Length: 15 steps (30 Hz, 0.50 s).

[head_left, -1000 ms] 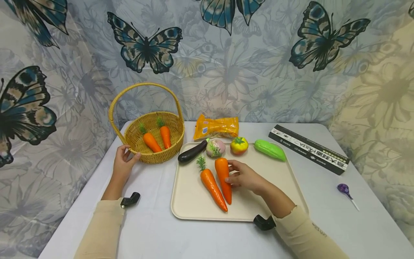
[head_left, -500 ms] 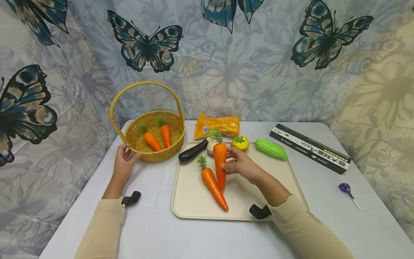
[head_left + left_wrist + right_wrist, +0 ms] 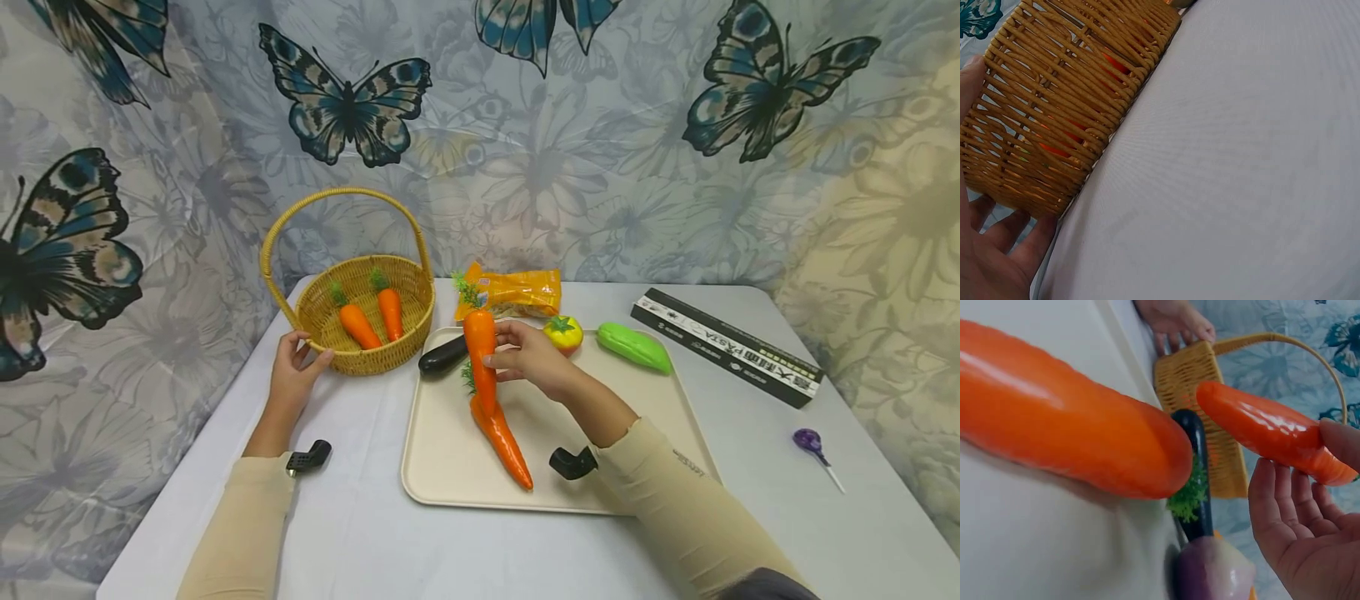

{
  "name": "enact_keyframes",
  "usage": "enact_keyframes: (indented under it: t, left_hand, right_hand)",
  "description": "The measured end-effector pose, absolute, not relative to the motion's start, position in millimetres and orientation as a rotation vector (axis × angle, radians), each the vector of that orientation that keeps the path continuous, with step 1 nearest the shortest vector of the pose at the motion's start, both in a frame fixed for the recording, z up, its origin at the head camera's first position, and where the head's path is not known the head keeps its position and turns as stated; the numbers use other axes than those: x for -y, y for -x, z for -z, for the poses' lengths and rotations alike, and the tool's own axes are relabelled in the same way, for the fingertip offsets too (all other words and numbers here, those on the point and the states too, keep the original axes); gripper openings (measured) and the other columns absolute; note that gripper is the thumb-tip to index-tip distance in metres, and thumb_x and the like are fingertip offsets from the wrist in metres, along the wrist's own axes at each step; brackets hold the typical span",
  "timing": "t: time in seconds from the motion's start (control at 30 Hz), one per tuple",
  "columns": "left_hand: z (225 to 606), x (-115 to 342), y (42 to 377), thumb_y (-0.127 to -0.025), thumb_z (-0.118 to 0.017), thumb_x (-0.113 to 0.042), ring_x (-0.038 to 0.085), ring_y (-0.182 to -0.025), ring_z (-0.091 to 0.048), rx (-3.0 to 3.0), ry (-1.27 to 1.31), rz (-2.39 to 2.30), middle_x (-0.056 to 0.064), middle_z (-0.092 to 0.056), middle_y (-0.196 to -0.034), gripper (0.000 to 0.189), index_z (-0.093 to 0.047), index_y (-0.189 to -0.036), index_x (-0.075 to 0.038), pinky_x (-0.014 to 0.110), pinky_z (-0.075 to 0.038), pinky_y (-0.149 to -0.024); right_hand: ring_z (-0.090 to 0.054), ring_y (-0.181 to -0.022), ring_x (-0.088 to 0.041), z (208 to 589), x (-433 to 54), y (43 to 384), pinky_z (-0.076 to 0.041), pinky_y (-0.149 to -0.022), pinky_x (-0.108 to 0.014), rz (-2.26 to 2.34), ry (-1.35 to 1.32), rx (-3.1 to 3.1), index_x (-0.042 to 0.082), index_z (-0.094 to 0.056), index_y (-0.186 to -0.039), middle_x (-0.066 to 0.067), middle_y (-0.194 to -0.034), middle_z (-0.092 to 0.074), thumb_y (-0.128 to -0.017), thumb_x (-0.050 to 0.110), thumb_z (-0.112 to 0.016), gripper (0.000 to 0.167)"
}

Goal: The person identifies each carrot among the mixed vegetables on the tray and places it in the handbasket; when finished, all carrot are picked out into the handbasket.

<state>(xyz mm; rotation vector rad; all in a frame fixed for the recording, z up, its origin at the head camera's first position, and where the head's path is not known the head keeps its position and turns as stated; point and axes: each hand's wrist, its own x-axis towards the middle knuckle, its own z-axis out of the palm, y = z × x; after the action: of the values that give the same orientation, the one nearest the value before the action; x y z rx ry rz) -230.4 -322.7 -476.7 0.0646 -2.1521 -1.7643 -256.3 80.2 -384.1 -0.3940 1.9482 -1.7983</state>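
Observation:
My right hand (image 3: 536, 360) pinches an orange carrot (image 3: 481, 354) between thumb and fingers, its green top up. In the right wrist view this carrot (image 3: 1266, 428) is raised off the tray. Another carrot (image 3: 506, 446) lies on the cream tray (image 3: 600, 467), partly covered by the held one in the head view. At the left, my left hand (image 3: 294, 375) grips the near-left rim of a wicker basket (image 3: 382, 360), thumb at the rim and fingers along its side. Two carrots (image 3: 360, 327) lie inside that basket.
On the tray's far side are an eggplant (image 3: 442, 357), a purple-white turnip-like vegetable (image 3: 1213, 569), a yellow-red tomato (image 3: 564, 333) and a green gourd-like vegetable (image 3: 634, 347). Behind stands an orange packet (image 3: 521, 292). A black pasta box (image 3: 723, 346) and a purple lollipop (image 3: 810, 442) lie right.
My right hand has lifted the carrot off the tray and carried it up and left, toward the basket. My left hand stays at the basket rim.

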Motion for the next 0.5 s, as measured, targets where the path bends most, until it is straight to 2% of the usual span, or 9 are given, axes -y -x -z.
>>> enact_keyframes:
  t: [0.3, 0.5]
  left_hand:
    - [471.6, 321.6, 227.8, -0.090, -0.071, -0.011, 0.032, -0.142, -0.024, 2.165, -0.090, 1.792, 0.010, -0.012, -0.160, 0.061, -0.031, -0.134, 0.004, 0.051, -0.032, -0.108]
    - [455.3, 314.2, 219.1, -0.091, -0.069, -0.008, 0.039, -0.141, -0.023, 2.179, -0.066, 1.789, 0.017, -0.012, -0.159, 0.060, -0.030, -0.133, 0.008, 0.051, -0.033, -0.108]
  right_hand:
    - [-0.059, -0.098, -0.028, 381.0, -44.7, 277.1, -0.055, -0.083, -0.044, 1.826, 0.352, -1.887, 0.000, -0.041, -0.135, -0.017, -0.117, -0.049, -0.089, 0.000, -0.068, 0.054]
    - [-0.060, -0.100, -0.029, 378.7, -21.1, 291.8, -0.055, -0.084, -0.046, 1.863, 0.338, -1.848, 0.004, -0.041, -0.138, -0.015, -0.118, -0.052, -0.089, 0.003, -0.069, 0.056]
